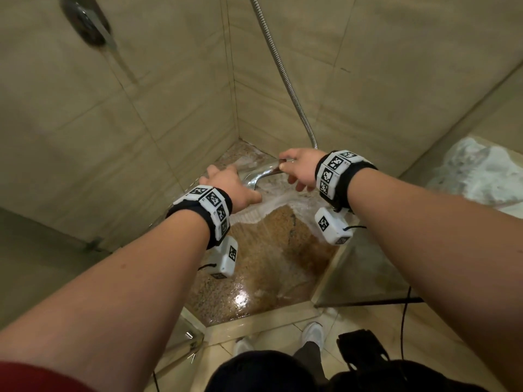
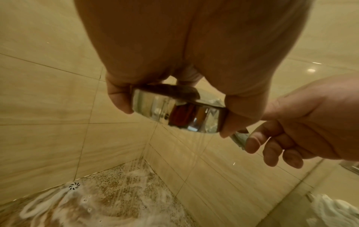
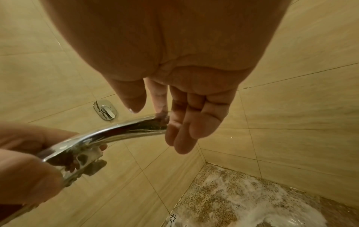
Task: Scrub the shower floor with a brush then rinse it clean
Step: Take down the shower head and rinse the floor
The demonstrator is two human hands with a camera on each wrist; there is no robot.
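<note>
Both hands hold a chrome hand shower [image 1: 261,175] over the shower floor [image 1: 271,250]. My left hand [image 1: 223,181] grips the round head [image 2: 186,116] between thumb and fingers [image 2: 118,99], face down. My right hand [image 1: 294,171] holds the curved handle [image 3: 116,132] near its hose end, fingers [image 3: 182,130] loosely wrapped around it. Water sprays from the head onto the speckled brown floor [image 2: 120,192], which carries white foam [image 3: 242,204]. No brush shows in any view.
A round drain [image 2: 74,185] sits by the wall in the foamy corner. The metal hose [image 1: 283,72] runs up the beige tiled wall. A mixer valve [image 3: 106,111] is on the left wall. Glass panels flank the entry; my feet [image 1: 311,333] stand outside. A white towel [image 1: 481,171] lies right.
</note>
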